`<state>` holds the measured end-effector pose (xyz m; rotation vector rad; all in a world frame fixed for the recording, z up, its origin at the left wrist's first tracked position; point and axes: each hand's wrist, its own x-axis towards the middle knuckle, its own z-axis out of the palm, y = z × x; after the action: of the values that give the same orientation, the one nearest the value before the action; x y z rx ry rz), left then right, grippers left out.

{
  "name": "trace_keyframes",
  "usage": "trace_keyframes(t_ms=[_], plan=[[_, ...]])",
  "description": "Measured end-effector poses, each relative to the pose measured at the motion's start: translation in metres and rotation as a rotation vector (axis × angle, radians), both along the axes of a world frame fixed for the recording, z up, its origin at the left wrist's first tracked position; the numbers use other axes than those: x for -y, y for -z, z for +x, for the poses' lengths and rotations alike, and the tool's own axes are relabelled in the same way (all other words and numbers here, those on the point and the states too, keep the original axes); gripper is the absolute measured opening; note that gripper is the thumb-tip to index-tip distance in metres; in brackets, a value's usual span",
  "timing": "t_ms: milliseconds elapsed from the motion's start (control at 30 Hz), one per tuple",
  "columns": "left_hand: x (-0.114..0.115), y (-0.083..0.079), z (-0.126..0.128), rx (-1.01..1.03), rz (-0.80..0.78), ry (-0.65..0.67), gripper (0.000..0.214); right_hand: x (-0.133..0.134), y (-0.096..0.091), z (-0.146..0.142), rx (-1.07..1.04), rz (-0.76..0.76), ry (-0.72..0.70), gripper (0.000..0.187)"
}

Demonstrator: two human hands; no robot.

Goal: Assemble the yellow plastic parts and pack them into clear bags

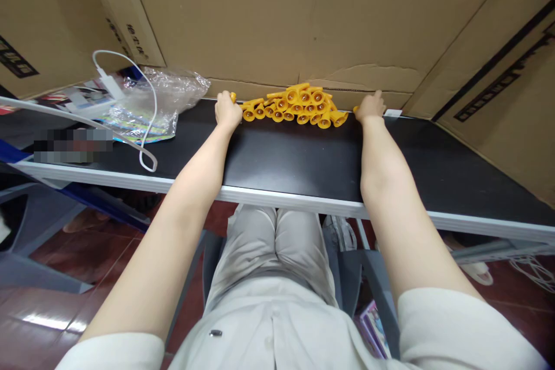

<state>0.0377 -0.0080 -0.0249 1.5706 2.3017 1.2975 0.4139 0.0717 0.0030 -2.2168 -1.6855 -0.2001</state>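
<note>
At back of blk table point(295, 156), my L hand point(228, 111) grips a yellow bit point(233, 97), R hand point(371, 106) can't tell, prob. flanking horn pile point(309, 108) so none roll.

The horns point(297, 108) looked like smooth plastic. The tabletop point(295, 156) had a faint sheen; its edge point(295, 200) looked metallic. The cardboard point(260, 17) was matt, the bag point(177, 89) glossy, crinkled plastic, the floor point(56, 312) shiny.
</note>
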Motion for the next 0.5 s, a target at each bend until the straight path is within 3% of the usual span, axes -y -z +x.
trace_keyframes(t_ms=[200,367,500], plan=[[0.0,-0.004,0.0,0.165,0.264,0.036,0.019,-0.001,0.004,0.013,-0.058,0.052,-0.034,0.06],[0.002,-0.005,0.002,0.179,0.275,0.068,0.019,-0.01,0.017,0.022,-0.13,0.018,-0.072,0.065],[0.002,-0.005,0.003,0.185,0.281,0.095,0.023,-0.012,0.024,0.025,-0.151,-0.104,-0.094,0.059]])
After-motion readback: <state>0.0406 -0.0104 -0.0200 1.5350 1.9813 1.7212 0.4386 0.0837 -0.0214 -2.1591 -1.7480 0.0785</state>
